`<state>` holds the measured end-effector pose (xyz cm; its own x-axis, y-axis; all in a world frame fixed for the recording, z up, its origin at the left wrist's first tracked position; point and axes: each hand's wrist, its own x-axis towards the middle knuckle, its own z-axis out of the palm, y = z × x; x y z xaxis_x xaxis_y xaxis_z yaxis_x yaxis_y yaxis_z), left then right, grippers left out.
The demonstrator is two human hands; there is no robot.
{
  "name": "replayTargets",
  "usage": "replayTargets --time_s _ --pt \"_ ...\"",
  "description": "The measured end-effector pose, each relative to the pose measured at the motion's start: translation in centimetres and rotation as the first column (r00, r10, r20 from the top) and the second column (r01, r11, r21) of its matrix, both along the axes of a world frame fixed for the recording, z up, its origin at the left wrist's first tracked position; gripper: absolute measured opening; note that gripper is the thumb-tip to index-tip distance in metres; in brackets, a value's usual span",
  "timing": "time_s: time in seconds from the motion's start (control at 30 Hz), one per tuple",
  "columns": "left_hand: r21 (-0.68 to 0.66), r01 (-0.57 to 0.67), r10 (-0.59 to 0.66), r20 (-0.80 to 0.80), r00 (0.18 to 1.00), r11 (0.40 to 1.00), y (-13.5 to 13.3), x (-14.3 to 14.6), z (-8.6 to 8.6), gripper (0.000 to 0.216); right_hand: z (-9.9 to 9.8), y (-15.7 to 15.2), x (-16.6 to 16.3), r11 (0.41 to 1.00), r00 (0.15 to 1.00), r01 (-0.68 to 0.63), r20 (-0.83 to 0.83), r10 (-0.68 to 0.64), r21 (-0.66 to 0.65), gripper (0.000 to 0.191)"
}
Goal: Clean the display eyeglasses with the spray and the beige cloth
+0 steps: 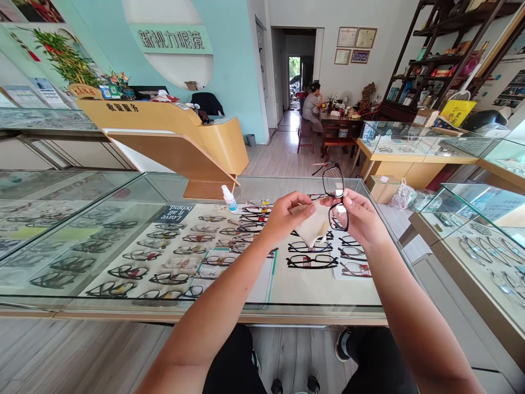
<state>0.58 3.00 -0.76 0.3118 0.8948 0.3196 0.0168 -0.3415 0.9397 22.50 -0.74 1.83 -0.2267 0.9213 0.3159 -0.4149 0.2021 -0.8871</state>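
Observation:
My right hand (363, 216) grips a pair of black-framed eyeglasses (339, 194) near the bridge, turned on edge above the glass display case. The two lenses stand one above the other, and a thin temple arm reaches off to the left at the top. Pinched in my left hand (290, 212) is a pale cream cleaning cloth (309, 227), which hangs beside the lower lens. Whether the cloth touches the glasses I cannot tell. A small white spray bottle (229, 199) stands upright on the case, left of my hands.
Rows of eyeglasses lie inside the display case (250, 313) beneath my arms. Another glass case (463, 241) stands close on the right. Beyond are a wooden counter (221, 148), a person (313, 109) seated at a dark table (334, 120), and a carton (383, 190) with plastic bags.

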Motion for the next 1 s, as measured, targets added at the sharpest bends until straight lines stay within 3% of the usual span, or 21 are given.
replayTargets --time_s 0.37,0.7,1.0 --pt "0.051 0.033 -0.037 0.074 0.997 0.998 -0.17 0.08 0.2 0.043 0.29 -0.34 -0.21 1.0 1.0 0.0 0.023 0.001 -0.022 0.032" --pt "0.054 -0.055 0.05 0.084 0.995 0.997 -0.71 0.29 0.51 0.046 0.07 -0.36 -0.2 0.999 1.0 0.006 0.025 -0.005 -0.034 0.027" --pt "0.024 -0.031 0.028 0.098 0.995 0.999 -0.57 0.1 0.16 0.046 -0.32 0.07 0.36 0.999 1.0 0.024 0.015 -0.024 0.043 0.031"
